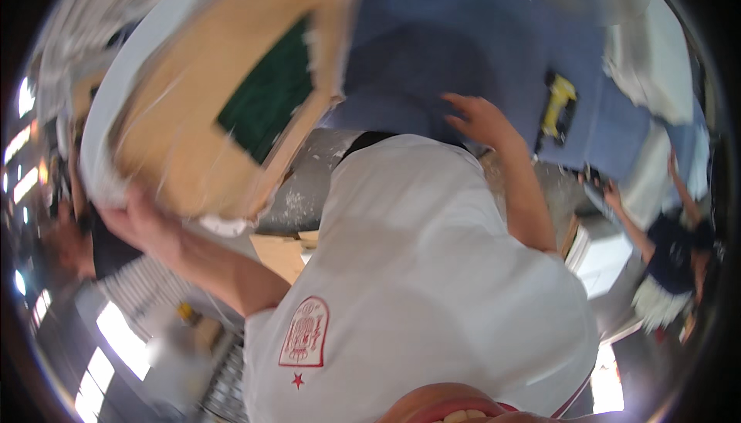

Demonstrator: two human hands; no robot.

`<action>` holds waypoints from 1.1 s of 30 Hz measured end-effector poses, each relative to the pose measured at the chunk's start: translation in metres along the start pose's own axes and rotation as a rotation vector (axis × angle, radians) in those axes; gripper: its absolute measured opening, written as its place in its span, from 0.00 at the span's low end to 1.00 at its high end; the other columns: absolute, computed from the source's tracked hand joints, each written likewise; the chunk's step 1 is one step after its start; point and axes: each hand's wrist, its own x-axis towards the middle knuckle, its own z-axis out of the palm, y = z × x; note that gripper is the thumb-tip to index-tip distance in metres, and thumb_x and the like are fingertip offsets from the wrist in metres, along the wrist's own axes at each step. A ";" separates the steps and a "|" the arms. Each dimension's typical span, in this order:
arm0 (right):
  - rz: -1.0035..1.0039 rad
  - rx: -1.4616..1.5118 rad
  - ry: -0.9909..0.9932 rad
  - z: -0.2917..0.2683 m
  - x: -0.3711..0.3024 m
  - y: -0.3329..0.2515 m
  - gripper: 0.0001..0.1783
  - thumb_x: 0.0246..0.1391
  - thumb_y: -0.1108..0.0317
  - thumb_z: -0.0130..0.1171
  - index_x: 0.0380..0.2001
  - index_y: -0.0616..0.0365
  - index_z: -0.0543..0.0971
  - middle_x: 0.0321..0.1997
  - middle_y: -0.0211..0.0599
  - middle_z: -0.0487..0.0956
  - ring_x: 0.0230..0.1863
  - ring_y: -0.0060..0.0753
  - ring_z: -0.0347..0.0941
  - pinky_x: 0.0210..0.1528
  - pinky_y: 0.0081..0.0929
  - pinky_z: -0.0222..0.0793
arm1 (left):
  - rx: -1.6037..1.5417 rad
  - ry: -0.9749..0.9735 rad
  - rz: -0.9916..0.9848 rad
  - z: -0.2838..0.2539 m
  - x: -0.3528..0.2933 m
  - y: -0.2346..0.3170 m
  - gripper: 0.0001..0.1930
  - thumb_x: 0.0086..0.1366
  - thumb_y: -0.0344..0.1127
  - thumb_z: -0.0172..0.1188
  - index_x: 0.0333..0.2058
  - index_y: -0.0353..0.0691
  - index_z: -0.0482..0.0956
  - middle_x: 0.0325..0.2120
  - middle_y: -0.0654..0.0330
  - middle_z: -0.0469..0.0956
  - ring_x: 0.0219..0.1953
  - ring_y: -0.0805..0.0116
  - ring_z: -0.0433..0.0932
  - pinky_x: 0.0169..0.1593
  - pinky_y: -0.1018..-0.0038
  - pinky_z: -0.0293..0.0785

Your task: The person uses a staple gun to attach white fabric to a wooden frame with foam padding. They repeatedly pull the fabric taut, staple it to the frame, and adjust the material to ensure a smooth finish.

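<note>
At the left, my left hand (139, 218) grips the lower corner of a padded wooden panel (181, 122). The panel is bare light wood with pale padding around its curved outer edge, and it is tilted and blurred by motion. A dark green patch (270, 91) shows on its face, next to the straight inner edge. My right hand (482, 118) holds nothing and hovers over the near edge of a blue-covered table (432, 52), its fingers apart. To its right lies a yellow-and-black hand tool (557, 110) whose exact kind I cannot make out.
White padded material (652, 52) lies on the table's far right. Another person (671, 261) stands beyond the right end, arms stretched toward the table. A second person (85, 245) is blurred at the far left. Pieces of board (278, 253) lie below the panel.
</note>
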 end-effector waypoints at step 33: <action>1.056 0.032 1.291 -0.040 -0.115 0.261 0.39 0.57 0.64 0.79 0.73 0.34 0.80 0.52 0.45 0.93 0.54 0.60 0.90 0.56 0.56 0.86 | 0.033 -0.689 0.602 0.075 0.046 0.019 0.53 0.70 0.61 0.78 0.79 0.28 0.67 0.75 0.41 0.72 0.74 0.48 0.74 0.77 0.49 0.71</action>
